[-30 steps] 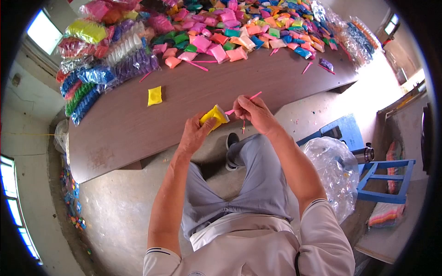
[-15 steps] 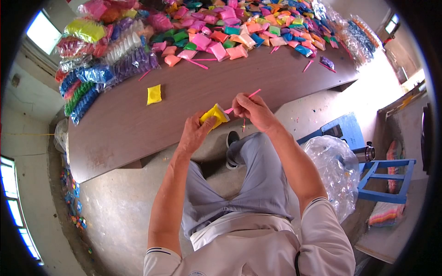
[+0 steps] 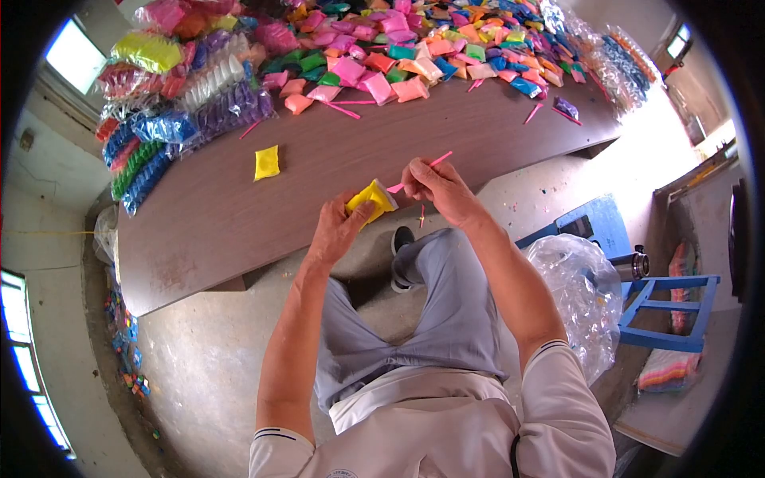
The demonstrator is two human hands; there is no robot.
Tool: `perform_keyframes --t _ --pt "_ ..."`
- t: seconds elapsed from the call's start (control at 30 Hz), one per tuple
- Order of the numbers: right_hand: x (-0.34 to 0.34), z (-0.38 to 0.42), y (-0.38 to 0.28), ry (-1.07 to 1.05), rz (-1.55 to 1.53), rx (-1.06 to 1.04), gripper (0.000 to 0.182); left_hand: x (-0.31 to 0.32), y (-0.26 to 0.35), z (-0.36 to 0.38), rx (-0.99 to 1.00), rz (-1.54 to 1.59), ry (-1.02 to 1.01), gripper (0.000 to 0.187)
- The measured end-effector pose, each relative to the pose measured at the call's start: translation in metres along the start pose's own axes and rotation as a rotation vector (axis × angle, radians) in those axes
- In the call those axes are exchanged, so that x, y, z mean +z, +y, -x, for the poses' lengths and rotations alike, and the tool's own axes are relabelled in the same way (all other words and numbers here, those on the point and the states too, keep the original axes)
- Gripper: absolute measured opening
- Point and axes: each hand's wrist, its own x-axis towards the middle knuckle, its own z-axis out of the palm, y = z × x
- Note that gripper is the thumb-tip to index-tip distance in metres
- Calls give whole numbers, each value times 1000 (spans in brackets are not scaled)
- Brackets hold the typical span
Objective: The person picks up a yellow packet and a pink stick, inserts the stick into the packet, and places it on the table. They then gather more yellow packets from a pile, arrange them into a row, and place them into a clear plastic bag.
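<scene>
My left hand [image 3: 341, 225] is closed round a small yellow packet [image 3: 373, 199], the thumb pressed on its face and its pale edge turned to the right. Pinched in my right hand [image 3: 434, 188] is a thin pink plastic stick [image 3: 441, 158]. Its wider lower end [image 3: 395, 189] points at the packet's edge, right beside it. Both hands are at the table's near edge, above my lap. A second yellow packet [image 3: 267, 163] lies flat on the brown table [image 3: 215, 231], to the left of my hands.
Loose colourful packets [image 3: 382, 72] are heaped along the table's far side. Stacks of bagged packets [image 3: 183, 95] stand at the left. Several pink sticks [image 3: 344, 111] lie before the heap. On my right are a clear plastic bag [image 3: 574, 295], a blue stool [image 3: 669, 315] and a flask [image 3: 632, 265].
My right hand and the pink stick have shifted very slightly. My left hand holds the yellow packet in nearly the same place.
</scene>
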Motion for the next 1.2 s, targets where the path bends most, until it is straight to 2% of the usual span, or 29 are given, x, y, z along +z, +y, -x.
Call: perform_keyframes --t 0.4,0.83,1.0,1.2 --pt "-1 -3 -2 -63 54 -15 35 -1 3 0 -16 -47 -9 43" --pt "1 -1 -11 -17 112 -56 36 -1 3 0 -38 -30 -21 41" --pt "-3 1 -11 -68 253 -80 35 0 5 1 -47 -16 -16 40" --pt "-1 1 -11 -55 263 -85 35 -1 4 1 -48 -35 -22 41"
